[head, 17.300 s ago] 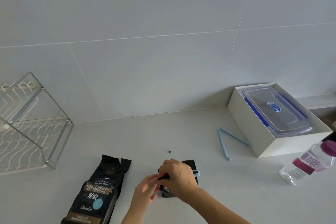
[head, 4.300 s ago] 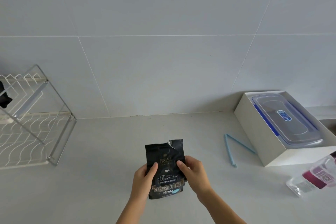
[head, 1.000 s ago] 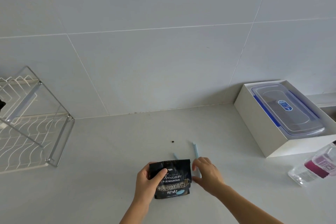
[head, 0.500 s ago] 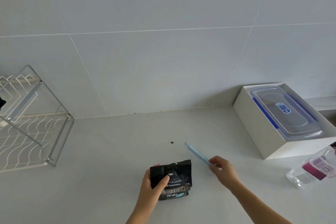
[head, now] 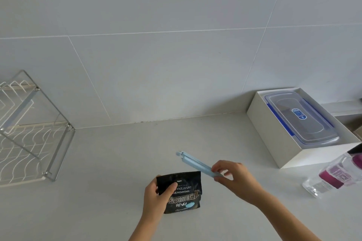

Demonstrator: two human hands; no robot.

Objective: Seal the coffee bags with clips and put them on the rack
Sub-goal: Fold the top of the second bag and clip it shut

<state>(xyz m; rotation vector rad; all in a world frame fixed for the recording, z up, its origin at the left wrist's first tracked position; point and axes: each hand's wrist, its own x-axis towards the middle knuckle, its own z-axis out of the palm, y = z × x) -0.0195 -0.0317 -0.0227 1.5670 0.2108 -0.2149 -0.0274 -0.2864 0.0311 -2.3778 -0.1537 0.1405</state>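
Note:
A black coffee bag [head: 184, 191] with its top folded down stands on the pale counter, low in the middle. My left hand [head: 156, 197] grips its left side, thumb across the front. My right hand [head: 233, 178] holds a long light-blue clip [head: 195, 163] by its near end. The clip hangs just above and right of the bag's top edge, pointing up-left, apart from the bag. A metal wire rack [head: 29, 137] stands at the far left against the tiled wall.
A white box [head: 274, 143] holding a clear lidded container [head: 301, 117] with blue latches sits at the right by the wall. A clear bottle [head: 337, 174] with a purple label lies at the right edge. Bare counter spreads between rack and bag.
My right hand has lifted the blue clip off the counter and carried it up beside the bag's top. My left hand keeps the folded bag upright in the same spot.

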